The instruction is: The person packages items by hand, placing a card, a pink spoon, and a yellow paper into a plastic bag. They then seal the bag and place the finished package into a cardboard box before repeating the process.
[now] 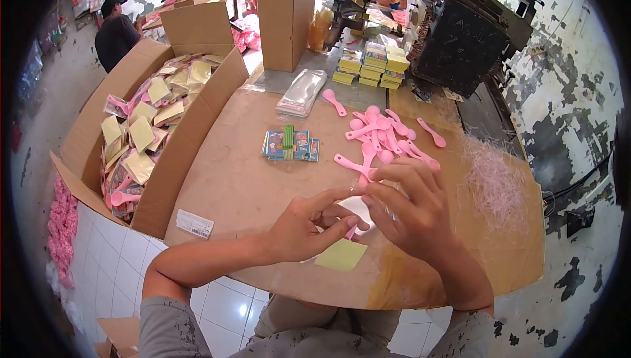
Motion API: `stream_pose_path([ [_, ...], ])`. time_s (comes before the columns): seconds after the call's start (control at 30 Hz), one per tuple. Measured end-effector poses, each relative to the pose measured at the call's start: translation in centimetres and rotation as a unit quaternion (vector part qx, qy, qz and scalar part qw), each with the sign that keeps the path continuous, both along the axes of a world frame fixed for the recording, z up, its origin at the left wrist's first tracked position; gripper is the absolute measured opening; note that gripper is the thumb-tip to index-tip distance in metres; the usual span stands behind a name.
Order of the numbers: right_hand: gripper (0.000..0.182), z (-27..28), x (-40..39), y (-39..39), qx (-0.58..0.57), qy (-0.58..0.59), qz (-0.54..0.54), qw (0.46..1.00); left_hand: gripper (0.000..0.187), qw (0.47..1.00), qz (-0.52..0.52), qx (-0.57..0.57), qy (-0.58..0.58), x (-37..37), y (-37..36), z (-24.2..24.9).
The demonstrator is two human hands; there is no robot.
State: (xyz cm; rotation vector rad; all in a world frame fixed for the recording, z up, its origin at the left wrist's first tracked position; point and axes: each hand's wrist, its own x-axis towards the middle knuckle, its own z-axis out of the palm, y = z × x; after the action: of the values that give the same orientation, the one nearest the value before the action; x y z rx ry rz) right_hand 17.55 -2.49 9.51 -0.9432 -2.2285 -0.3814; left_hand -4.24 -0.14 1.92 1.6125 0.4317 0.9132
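Observation:
My left hand [312, 226] is closed at the front of the table, its thumb and fingers pinching a small pink piece, apparently a spoon in clear plastic. A pale yellow card [342, 255] hangs just below those fingers. My right hand [411, 210] is beside it, thumb and forefinger pinched at the upper edge of the clear plastic. Beyond both hands lies a heap of pink spoons [378, 131]. Left of the heap, blue printed cards [299, 146] are bound with a green band. A stack of clear plastic bags [302, 93] lies farther back.
An open carton [181, 154] of packed spoons and cards stands at left. Behind are a tall box [286, 26], card stacks [374, 62] and a black machine [460, 36]. Plastic strips [496, 180] lie at right. Two people [117, 33] work farther back.

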Motion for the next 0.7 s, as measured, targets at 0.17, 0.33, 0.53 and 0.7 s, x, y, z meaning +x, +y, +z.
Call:
stream_pose_path([
  [0.17,0.029,-1.5,-0.6,0.2,0.062,-0.089,-0.033,0.994,0.053,0.994,0.036,0.096,0.042,-0.1,0.0,-0.6],
  [0.33,0.019,-1.1,-0.2,1.1,-0.003,-0.067,-0.091,0.994,0.057,0.982,-0.006,0.135,0.135,-0.2,0.2,0.0],
  [0.53,0.006,1.6,8.8,-0.6,-0.472,0.333,0.071,0.813,0.053,0.996,-0.017,0.0,0.088,0.0,0.7,0.0],
  [0.7,0.015,0.5,6.2,-2.0,-0.215,0.136,0.009,0.967,0.051,0.996,-0.034,-0.046,0.061,0.3,0.7,-0.3],
])
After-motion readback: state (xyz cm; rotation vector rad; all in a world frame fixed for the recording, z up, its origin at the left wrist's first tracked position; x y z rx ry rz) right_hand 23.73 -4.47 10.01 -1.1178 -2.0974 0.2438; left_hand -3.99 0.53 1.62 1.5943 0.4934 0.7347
